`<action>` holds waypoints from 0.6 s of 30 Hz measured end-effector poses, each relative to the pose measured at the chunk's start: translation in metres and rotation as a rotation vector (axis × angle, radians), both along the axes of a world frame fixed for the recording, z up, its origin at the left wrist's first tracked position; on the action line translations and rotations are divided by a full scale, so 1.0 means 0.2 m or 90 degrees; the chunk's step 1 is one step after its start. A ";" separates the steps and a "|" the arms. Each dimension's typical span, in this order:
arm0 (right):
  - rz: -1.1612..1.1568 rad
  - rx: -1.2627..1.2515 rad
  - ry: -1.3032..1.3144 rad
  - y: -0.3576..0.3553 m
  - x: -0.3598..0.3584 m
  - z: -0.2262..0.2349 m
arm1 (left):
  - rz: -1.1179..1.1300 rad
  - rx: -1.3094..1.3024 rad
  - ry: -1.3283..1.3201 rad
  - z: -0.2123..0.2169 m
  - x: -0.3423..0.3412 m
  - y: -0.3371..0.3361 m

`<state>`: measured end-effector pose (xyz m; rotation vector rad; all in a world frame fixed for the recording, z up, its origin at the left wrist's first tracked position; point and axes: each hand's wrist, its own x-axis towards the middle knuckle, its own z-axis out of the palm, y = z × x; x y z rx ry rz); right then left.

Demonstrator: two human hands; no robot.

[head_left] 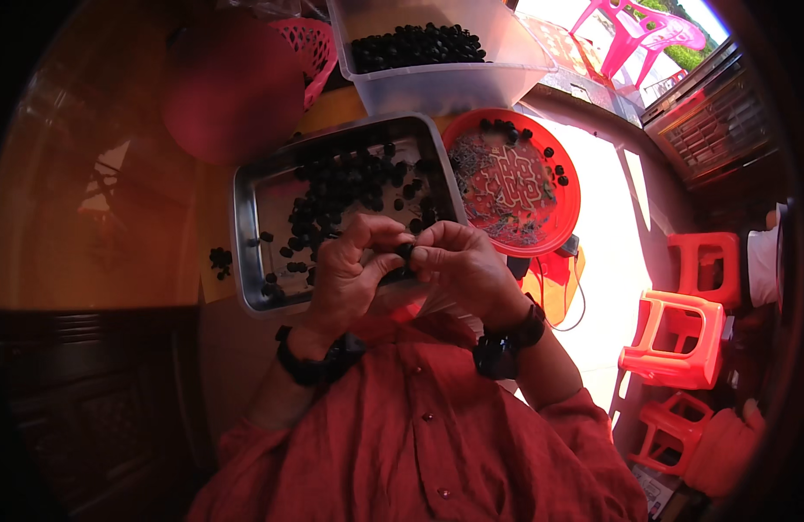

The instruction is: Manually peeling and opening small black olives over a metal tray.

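My left hand and my right hand meet above the near edge of a metal tray. Between their fingertips is a small dark round berry, pinched from both sides. Its exact kind is too dark to tell. Many similar dark berries lie loose over the tray floor. To the right of my hands stands a red round plate, holding a spread of thin greyish stem-like bits and several dark berries near its rim.
Behind the tray is a clear plastic bin with a heap of dark berries. A pink perforated basket is at the back left. A small dark cluster lies left of the tray. Red stools stand at the right; a cable hangs near the plate.
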<state>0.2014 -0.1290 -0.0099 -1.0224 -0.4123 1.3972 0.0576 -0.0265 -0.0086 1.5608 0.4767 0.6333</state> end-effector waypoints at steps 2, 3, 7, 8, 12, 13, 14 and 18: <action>-0.002 -0.001 0.007 0.00 -0.01 0.00 | 0.004 0.050 -0.003 -0.01 0.00 0.00; -0.005 -0.001 0.015 0.00 -0.01 0.00 | 0.005 0.049 -0.004 -0.01 0.00 0.00; -0.002 0.003 0.022 0.00 -0.02 -0.01 | 0.008 0.059 -0.027 -0.01 -0.01 0.00; -0.010 0.016 0.045 0.00 -0.03 -0.01 | 0.007 0.062 -0.032 -0.01 -0.01 0.00; -0.018 0.043 0.103 0.01 -0.05 0.01 | 0.014 0.050 -0.047 -0.02 -0.02 -0.01; -0.018 0.042 0.101 0.01 -0.05 0.01 | 0.010 0.039 -0.058 -0.02 -0.02 0.00; -0.024 0.037 0.094 0.01 -0.06 0.01 | 0.005 0.028 -0.068 -0.02 -0.02 0.00; -0.021 0.015 0.158 0.04 -0.06 0.02 | 0.002 0.045 -0.067 -0.04 -0.03 0.01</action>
